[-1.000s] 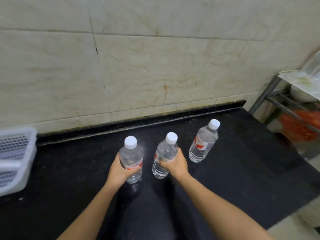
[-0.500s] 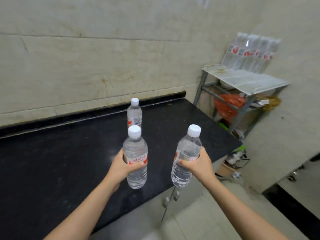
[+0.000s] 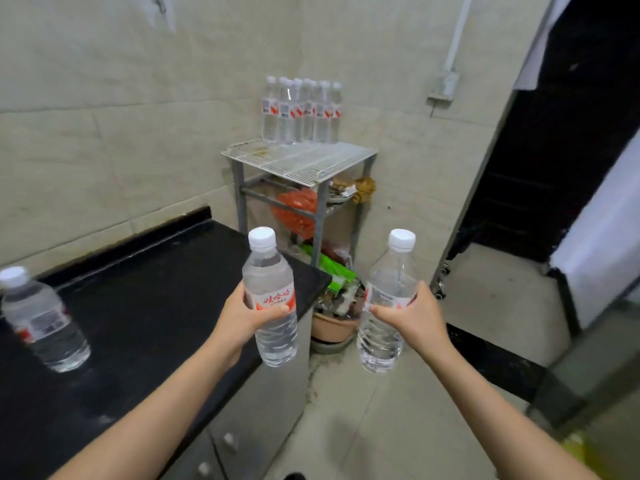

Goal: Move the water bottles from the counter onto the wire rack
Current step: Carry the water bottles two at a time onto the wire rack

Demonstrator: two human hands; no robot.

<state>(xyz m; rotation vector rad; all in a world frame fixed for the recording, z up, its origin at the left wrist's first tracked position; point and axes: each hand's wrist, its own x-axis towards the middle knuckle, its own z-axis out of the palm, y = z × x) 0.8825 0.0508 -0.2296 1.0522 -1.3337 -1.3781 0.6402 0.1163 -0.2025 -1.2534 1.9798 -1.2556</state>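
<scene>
Black counter (image 3: 156,289) fills the lower left, set against a tiled wall. A lone bottle (image 3: 41,320) stands on it at the far left. The left hand (image 3: 239,320) grips the left bottle (image 3: 266,271) around its label, upright above the counter's end. Beyond, the rack (image 3: 304,168) carries a bottle row (image 3: 301,112) along its back edge. The right hand (image 3: 415,317) grips the right bottle (image 3: 391,275) at mid-body, upright over the floor.

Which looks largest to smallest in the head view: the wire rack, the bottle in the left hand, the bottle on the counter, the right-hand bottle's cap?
1. wire rack
2. bottle in the left hand and counter bottle: about alike, nearness differs, unranked
3. cap of the bottle in the right hand
</scene>
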